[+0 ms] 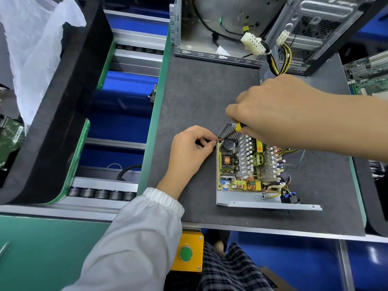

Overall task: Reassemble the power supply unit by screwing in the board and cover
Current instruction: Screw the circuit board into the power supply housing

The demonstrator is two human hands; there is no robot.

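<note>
I see my right hand (270, 110) gripping a yellow-handled screwdriver (238, 127), tip at the board (241, 164)'s ten o'clock corner. My left hand (189, 152) pinches beside that tip. The board sits in its open casing (268, 204) on the grey mat (199, 91). I can read no writing.

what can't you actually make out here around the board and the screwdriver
Head view only:
- Screwdriver: only a yellow-and-black piece shows; the right hand covers the handle.
- Screw at the board corner: too small, shaded by the left hand fingers; whether they pinch anything is unclear.
- Board's far right corner: hidden under the right forearm.
- Cover: not identifiable in view.
- Computer case: cut off by the top edge.
</note>
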